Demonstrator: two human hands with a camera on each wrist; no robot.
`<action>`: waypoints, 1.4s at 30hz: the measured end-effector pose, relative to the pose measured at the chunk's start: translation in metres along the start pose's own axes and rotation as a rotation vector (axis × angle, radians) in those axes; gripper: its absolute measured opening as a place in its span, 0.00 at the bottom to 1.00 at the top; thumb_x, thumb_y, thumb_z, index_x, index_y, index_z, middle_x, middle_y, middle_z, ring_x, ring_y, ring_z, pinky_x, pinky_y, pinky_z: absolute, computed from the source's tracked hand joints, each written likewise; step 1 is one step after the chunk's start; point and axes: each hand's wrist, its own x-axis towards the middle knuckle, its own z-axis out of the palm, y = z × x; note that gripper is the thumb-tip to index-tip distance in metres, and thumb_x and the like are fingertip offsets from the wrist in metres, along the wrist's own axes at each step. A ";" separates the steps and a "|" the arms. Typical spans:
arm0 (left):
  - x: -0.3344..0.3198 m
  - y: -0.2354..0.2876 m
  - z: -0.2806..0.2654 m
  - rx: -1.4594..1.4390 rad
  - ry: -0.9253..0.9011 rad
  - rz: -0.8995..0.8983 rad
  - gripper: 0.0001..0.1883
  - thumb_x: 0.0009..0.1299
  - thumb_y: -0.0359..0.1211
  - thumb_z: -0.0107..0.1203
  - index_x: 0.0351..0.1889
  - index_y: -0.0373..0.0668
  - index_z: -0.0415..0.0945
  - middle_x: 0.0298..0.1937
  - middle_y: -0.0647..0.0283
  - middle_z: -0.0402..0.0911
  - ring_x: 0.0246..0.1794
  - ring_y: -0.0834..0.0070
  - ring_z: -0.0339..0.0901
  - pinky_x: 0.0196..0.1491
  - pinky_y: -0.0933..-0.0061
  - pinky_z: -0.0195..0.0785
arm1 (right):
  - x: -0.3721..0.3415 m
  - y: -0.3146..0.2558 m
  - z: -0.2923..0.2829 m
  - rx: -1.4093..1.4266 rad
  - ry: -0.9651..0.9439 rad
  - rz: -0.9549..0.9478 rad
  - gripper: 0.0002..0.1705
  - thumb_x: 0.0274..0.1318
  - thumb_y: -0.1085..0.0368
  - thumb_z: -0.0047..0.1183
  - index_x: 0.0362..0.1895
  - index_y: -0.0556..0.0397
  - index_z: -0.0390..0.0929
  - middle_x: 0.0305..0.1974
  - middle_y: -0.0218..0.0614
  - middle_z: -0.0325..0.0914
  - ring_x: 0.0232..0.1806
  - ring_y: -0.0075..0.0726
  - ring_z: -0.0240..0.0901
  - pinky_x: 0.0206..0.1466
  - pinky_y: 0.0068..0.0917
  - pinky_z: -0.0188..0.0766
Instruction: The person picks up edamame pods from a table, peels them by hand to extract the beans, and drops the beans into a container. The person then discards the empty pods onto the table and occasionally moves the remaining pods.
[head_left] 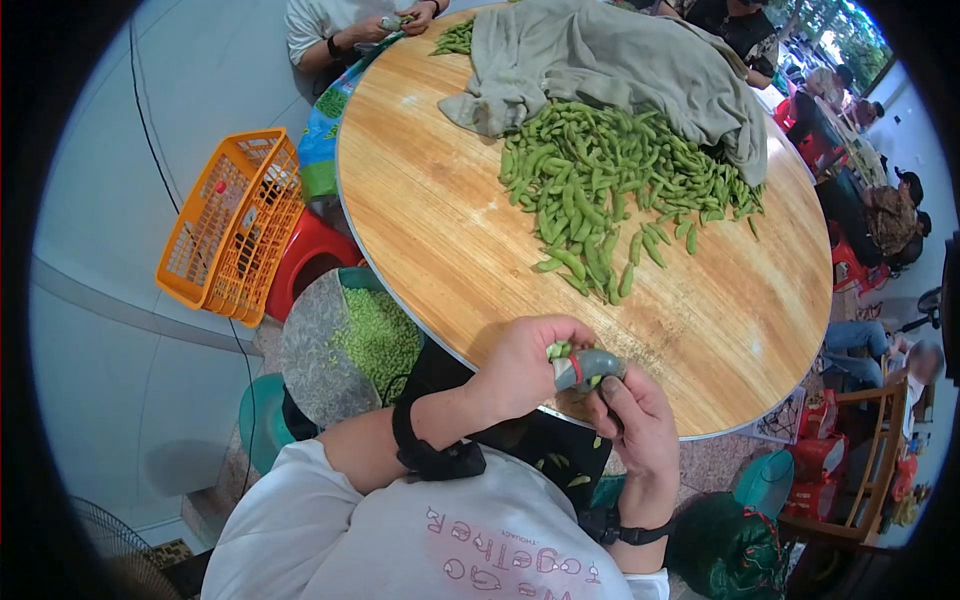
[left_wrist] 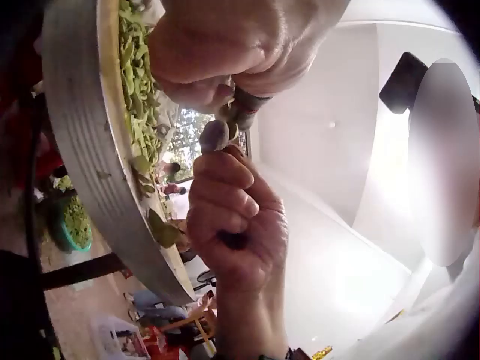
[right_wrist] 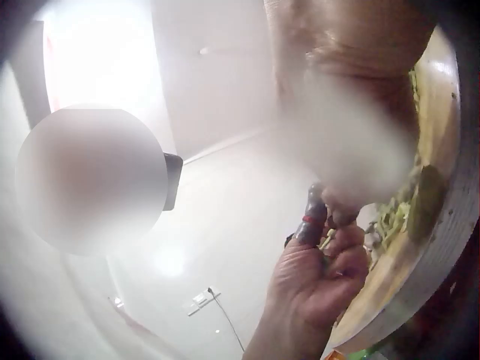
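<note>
Left hand point(head_left: 520, 372) curled round green bean pods point(head_left: 559, 350). Right hand point(head_left: 642, 425) curled beside it; hold cannot be determined. Loose pods point(head_left: 590, 190) lie heaped on round wooden bench point(head_left: 420, 150).

Whole green pods point(head_left: 580, 200) lie heaped on the table point(head_left: 420, 180), some strewn toward its near edge. Small green pieces point(head_left: 560, 350), partly hidden, are held above that edge. Loose shelled beans point(head_left: 382, 340) lie piled beside the table.

Communal room with round table point(head_left: 430, 150), red stools point(head_left: 312, 243)
</note>
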 end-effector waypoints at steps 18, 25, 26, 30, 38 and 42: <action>0.025 -0.012 -0.002 -0.192 -0.060 -0.124 0.06 0.64 0.28 0.52 0.39 0.42 0.73 0.30 0.71 0.73 0.30 0.86 0.69 0.33 0.84 0.63 | 0.030 0.001 -0.003 -0.164 0.293 -0.022 0.08 0.59 0.66 0.45 0.31 0.58 0.73 0.19 0.23 0.67 0.20 0.14 0.61 0.22 0.14 0.57; 0.029 -0.012 -0.006 -0.698 -0.010 -0.332 0.08 0.66 0.27 0.47 0.41 0.42 0.74 0.31 0.71 0.74 0.27 0.86 0.68 0.29 0.89 0.59 | 0.072 -0.013 -0.024 -1.067 0.497 -0.381 0.09 0.52 0.63 0.53 0.35 0.54 0.74 0.18 0.39 0.73 0.19 0.40 0.71 0.23 0.30 0.65; 0.030 -0.021 -0.009 -0.660 -0.098 -0.296 0.08 0.66 0.26 0.47 0.41 0.42 0.74 0.30 0.71 0.73 0.27 0.86 0.68 0.29 0.89 0.59 | 0.073 -0.011 -0.020 -1.245 0.504 -0.350 0.10 0.49 0.62 0.55 0.35 0.53 0.74 0.21 0.47 0.73 0.25 0.53 0.72 0.26 0.40 0.67; 0.029 -0.023 -0.013 -0.448 -0.324 -0.184 0.10 0.65 0.25 0.47 0.43 0.43 0.75 0.28 0.72 0.72 0.27 0.87 0.68 0.28 0.89 0.59 | 0.067 -0.006 -0.013 -1.396 0.442 -0.385 0.09 0.48 0.63 0.54 0.32 0.54 0.73 0.23 0.49 0.74 0.25 0.54 0.72 0.27 0.42 0.67; 0.019 -0.013 0.005 -0.272 -0.067 -0.120 0.11 0.64 0.26 0.52 0.45 0.39 0.74 0.29 0.74 0.73 0.26 0.90 0.67 0.25 0.90 0.55 | 0.034 0.002 -0.019 -0.424 0.376 -0.273 0.06 0.53 0.68 0.52 0.34 0.57 0.73 0.18 0.27 0.68 0.17 0.21 0.62 0.20 0.20 0.57; 0.016 -0.016 0.009 -0.580 -0.081 -0.161 0.09 0.64 0.28 0.53 0.42 0.39 0.75 0.31 0.73 0.74 0.27 0.90 0.67 0.26 0.90 0.56 | 0.014 -0.006 -0.004 -0.074 0.198 -0.037 0.07 0.59 0.65 0.47 0.34 0.55 0.71 0.18 0.23 0.65 0.17 0.13 0.55 0.19 0.13 0.49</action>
